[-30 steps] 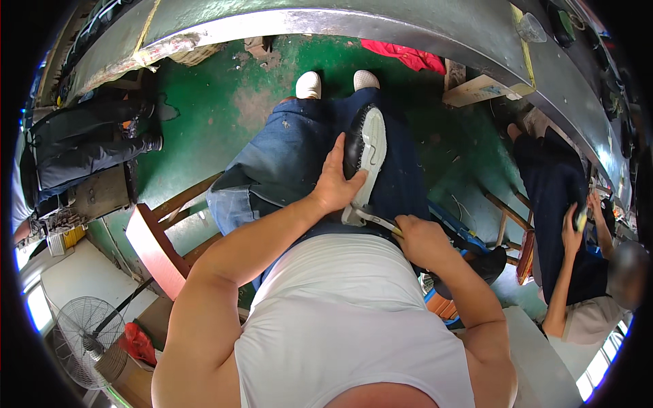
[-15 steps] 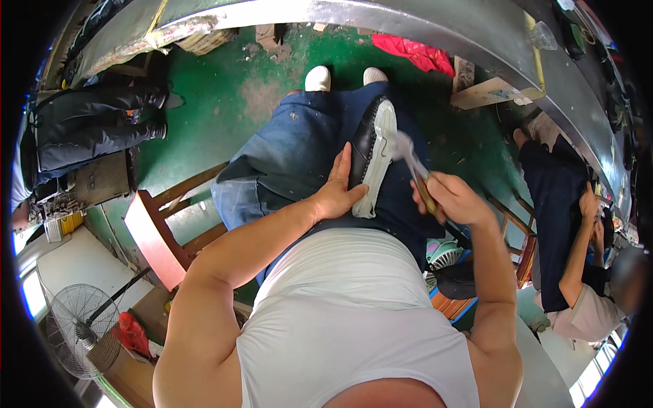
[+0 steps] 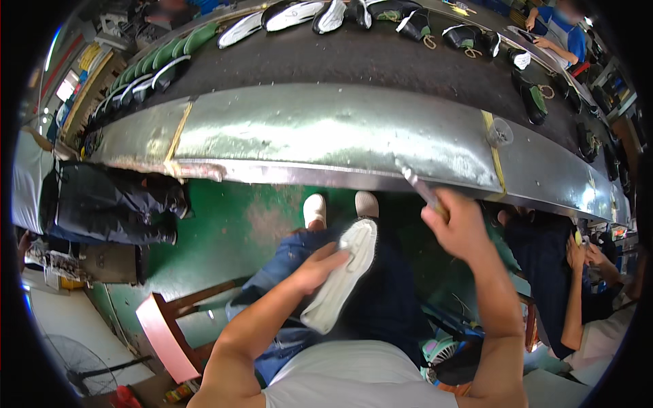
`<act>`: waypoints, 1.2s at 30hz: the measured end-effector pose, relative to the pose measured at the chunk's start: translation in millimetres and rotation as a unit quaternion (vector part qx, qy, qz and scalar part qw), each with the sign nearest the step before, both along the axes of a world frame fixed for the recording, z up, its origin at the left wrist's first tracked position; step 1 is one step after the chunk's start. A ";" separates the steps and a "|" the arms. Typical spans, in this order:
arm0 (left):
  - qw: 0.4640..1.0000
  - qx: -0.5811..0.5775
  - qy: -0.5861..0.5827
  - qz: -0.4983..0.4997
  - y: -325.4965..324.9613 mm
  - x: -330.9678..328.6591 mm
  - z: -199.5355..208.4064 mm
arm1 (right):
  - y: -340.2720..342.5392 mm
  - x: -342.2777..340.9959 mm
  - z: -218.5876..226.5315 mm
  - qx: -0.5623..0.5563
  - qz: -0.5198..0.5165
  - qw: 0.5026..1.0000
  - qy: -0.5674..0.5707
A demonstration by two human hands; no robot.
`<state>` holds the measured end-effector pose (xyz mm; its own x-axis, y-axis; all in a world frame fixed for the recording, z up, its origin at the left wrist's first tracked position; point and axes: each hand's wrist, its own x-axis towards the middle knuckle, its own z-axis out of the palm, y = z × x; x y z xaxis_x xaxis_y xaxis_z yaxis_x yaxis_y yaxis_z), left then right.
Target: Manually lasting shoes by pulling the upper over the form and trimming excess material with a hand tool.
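A shoe lies over my lap with its pale sole turned up. Its dark upper shows only as a thin edge near the toe, which points away from me. My left hand grips it from the left side, thumb laid across the sole. Off to the right, my right hand is closed round the brown handle of a hammer. The hammer's metal end, blurred, points up and left in front of the bench edge, apart from the shoe.
A metal-edged workbench runs across ahead. Several shoes line its far side, and a clear cup stands on the metal. A wooden chair is at left. One co-worker sits at right; another's dark-trousered legs show at left.
The view has tilted up, bringing the benchtop into sight. My right hand has carried the hammer away from the sole. The shoe's heel end has swung left, and my left thumb now lies across the sole.
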<state>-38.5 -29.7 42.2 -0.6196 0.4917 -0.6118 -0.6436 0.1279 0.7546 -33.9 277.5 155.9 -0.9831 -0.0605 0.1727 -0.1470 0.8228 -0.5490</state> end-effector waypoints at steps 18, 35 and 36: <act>0.290 -0.673 0.672 -0.106 0.1 -493.1 138.0 | 106.9 -393.8 -24.5 -0.421 -0.085 0.880 -0.203; 0.809 -0.303 0.502 0.039 251.8 -612.4 56.9 | 155.8 -485.2 -46.9 -0.472 -0.280 0.825 -0.135; 0.836 -0.303 0.453 0.059 265.4 -620.5 56.8 | 160.4 -486.6 -43.5 -0.478 -0.246 0.829 -0.157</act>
